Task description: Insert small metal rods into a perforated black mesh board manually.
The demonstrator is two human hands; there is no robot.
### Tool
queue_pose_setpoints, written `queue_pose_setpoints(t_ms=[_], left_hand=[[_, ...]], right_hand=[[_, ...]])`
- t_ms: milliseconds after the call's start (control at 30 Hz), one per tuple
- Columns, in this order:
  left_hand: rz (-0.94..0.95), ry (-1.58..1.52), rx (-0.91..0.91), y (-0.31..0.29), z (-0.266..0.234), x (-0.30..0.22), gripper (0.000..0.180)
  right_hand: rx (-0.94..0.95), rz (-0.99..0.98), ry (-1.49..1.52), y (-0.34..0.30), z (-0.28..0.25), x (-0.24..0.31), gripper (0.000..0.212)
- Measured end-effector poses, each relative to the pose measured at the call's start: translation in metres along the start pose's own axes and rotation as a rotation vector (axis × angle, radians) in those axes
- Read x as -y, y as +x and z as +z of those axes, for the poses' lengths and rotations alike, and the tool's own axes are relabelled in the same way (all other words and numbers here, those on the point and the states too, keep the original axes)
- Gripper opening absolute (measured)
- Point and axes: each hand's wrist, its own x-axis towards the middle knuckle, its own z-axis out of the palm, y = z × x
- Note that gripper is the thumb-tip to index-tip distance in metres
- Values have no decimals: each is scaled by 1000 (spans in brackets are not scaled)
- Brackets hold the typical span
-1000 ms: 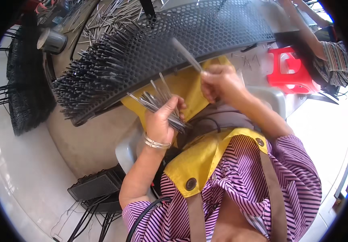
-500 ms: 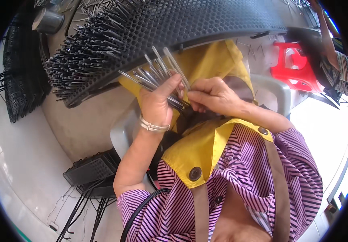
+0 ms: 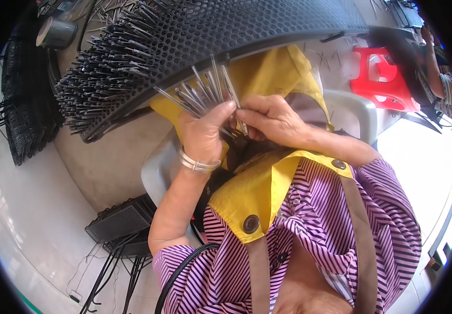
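My left hand (image 3: 203, 132) is closed around a fanned bundle of thin, shiny grey rods (image 3: 197, 94), thumb on top, their tips pointing up and away from me. Close against it, my right hand (image 3: 277, 121) pinches a single rod (image 3: 229, 86) at the bundle's right side; its lower end lies near my fingertips. Just beyond both hands is a large black panel (image 3: 252, 31) full of round holes. Many similar slim pieces (image 3: 108, 78) stand packed in the holes on its left part. What my curled fingers cover is hidden.
A yellow apron (image 3: 247, 204) covers my lap. Right of the panel stands a red stool (image 3: 383, 83), with another person's arm (image 3: 435, 73) past it. Black racks (image 3: 27, 104) line the left, and a black perforated box (image 3: 119, 222) sits lower left. A grey spool (image 3: 56, 33) is far left.
The single rod pinched by my right hand has shifted slightly and sits closer to the bundle, its lower end now showing below my fingers. The whole view has moved a little.
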Motion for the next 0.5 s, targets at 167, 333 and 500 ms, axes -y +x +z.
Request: queue_pose_setpoints(t_ms=[167, 333, 500], left_hand=[[30, 93, -58, -1, 0, -3, 14], [11, 57, -55, -7, 1, 2, 9], [-83, -125, -67, -4, -10, 14, 11]], right_hand=[[-28, -44, 32, 1, 3, -5, 22], [15, 16, 188, -1, -4, -6, 12], [51, 30, 202, 9, -19, 28, 14]])
